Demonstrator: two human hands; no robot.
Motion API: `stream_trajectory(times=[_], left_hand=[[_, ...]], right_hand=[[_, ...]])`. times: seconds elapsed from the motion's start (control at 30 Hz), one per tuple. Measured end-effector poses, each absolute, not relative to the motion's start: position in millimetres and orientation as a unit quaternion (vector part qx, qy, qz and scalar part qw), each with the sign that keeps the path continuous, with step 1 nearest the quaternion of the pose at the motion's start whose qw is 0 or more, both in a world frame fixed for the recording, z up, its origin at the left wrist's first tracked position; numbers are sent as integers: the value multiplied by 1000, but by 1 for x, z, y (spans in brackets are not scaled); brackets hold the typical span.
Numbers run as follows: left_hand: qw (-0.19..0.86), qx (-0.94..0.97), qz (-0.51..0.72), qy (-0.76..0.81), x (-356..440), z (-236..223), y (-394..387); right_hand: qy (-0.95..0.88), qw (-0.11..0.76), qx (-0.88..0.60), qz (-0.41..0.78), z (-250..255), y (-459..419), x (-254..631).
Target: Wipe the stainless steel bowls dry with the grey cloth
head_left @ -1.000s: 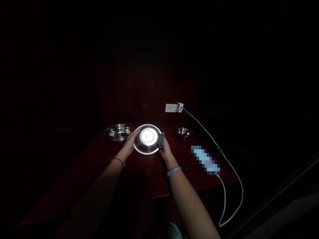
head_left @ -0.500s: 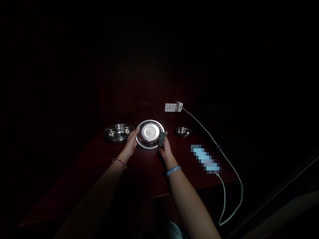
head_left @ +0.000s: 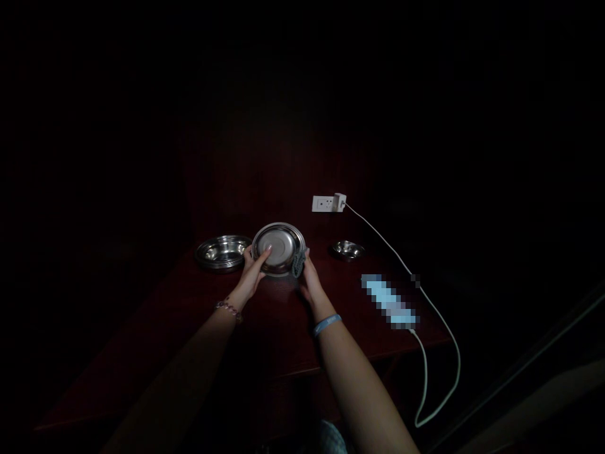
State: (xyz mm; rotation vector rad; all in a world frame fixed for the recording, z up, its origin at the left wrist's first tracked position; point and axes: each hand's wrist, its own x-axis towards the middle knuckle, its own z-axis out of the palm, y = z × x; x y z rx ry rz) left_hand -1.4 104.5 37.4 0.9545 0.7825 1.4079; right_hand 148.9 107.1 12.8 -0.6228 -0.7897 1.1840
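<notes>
A shiny shallow metal bowl (head_left: 282, 243) is held up and tilted above the table, its round flat centre showing. My left hand (head_left: 250, 274) is closed on its left edge, the thumb lying across the metal toward the centre. At the right edge, my right hand (head_left: 311, 277) presses a dark grey-green cloth (head_left: 298, 263) against the rim. The fingers behind the bowl are hidden. Just left of my left hand sits a stack of similar metal bowls (head_left: 224, 253).
On the dark red table (head_left: 274, 334), a smaller metal bowl (head_left: 348, 250) stands to the right. Nearer lies a blurred-out light-blue object (head_left: 387, 302), with a white cable (head_left: 443, 315) running to a plug in the wall socket (head_left: 324, 203). The surroundings are very dark.
The bowl has shifted slightly left and up, and its tilt has changed. My left thumb now lies over its face. The cloth has moved left with my right hand.
</notes>
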Motion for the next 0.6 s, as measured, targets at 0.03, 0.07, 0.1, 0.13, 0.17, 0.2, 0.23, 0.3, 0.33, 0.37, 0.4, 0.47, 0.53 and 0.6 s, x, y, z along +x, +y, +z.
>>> stream_trajectory(times=[0.03,0.07,0.1,0.13,0.17,0.2,0.23,0.3,0.33,0.37,0.4,0.47,0.53,0.6], left_hand=[[583,419,607,341,-2,37,105],[574,426,609,343,-2,36,106],[567,433,610,345,-2,36,106],[561,437,611,347,-2,35,107],[555,441,612,350,-3,34,108],[549,444,613,354,-3,34,108],[542,448,613,361,-4,34,109],[519,456,616,377,-5,33,110],[507,462,620,381,-6,34,111],[495,469,625,379,-6,34,112],[485,479,631,372,-7,34,113],[475,500,636,346,-8,34,115],[475,515,635,327,-8,33,118],[476,522,633,318,-8,31,120]], right_hand=[[-350,707,-285,545,14,105,148],[-345,702,-290,551,16,104,148],[-339,700,-295,555,17,102,148],[-336,700,-300,554,18,101,148],[-334,701,-305,552,19,99,148],[-334,701,-310,548,20,98,148],[-334,702,-315,544,20,98,148],[-330,704,-325,538,21,97,148],[-326,707,-328,536,21,98,148],[-320,710,-330,533,20,99,148],[-313,715,-331,531,20,100,149],[-295,722,-335,528,17,105,150],[-275,724,-343,532,14,110,154],[-272,719,-342,540,9,115,157]])
